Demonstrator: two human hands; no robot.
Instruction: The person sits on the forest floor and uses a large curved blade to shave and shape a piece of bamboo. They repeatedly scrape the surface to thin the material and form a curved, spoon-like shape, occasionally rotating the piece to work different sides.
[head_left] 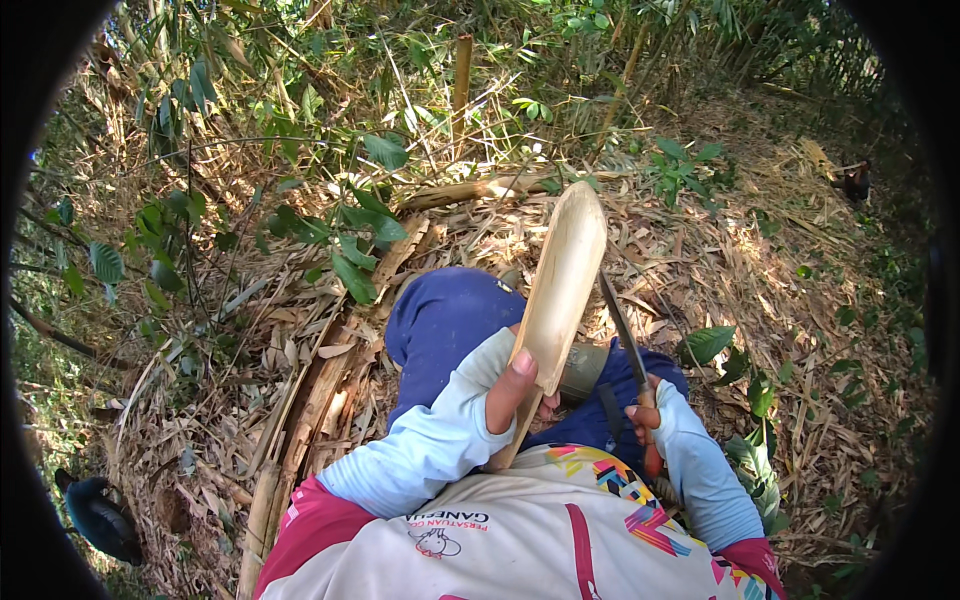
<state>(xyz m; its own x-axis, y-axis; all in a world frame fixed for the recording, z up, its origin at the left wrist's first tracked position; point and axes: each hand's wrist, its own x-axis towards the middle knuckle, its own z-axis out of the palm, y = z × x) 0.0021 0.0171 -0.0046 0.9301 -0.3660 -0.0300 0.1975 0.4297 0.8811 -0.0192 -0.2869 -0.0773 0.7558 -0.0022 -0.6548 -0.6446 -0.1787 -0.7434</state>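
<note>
My left hand (510,388) is closed around the lower part of a long, trough-shaped piece of split bamboo (566,270), its thumb pressed along the edge. The piece tilts up and away from me, its pale hollow side showing and its far end rounded. My right hand (645,412) grips the orange-brown handle of a machete (625,330). Its dark, narrow blade points away from me, just right of the bamboo and apart from it. Both hands are close to my body, over my legs in blue trousers (450,315).
Dry leaves (690,260) cover the ground. Long split stalks (300,430) lie to my left, and a log (470,190) lies ahead. Leafy plants (360,240) stand front left, with a short upright stump (462,85) beyond. A dark rounded object (100,515) is at lower left.
</note>
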